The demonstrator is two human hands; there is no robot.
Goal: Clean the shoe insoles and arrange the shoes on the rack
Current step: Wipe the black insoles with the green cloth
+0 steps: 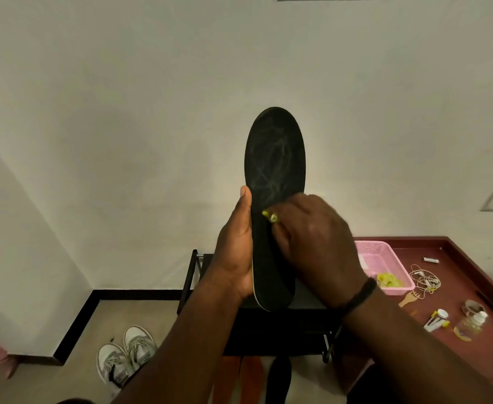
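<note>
One black insole (274, 182) is gripped upright by the left hand (235, 252); a green cloth (270, 216) is pinched against it by the right hand (315, 243). Two grey shoes (125, 355) are seen below.

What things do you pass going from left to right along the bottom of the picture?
Grey sneakers → orange insoles → black insole on the floor → pink basket → white earphones → small clear bottle.

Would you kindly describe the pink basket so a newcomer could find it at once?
Start at the dark red table against the wall on the right. The pink basket sits at its near-left corner, beside the black shoe rack. It is the only pink, perforated container there, holding something yellow-green.
</note>
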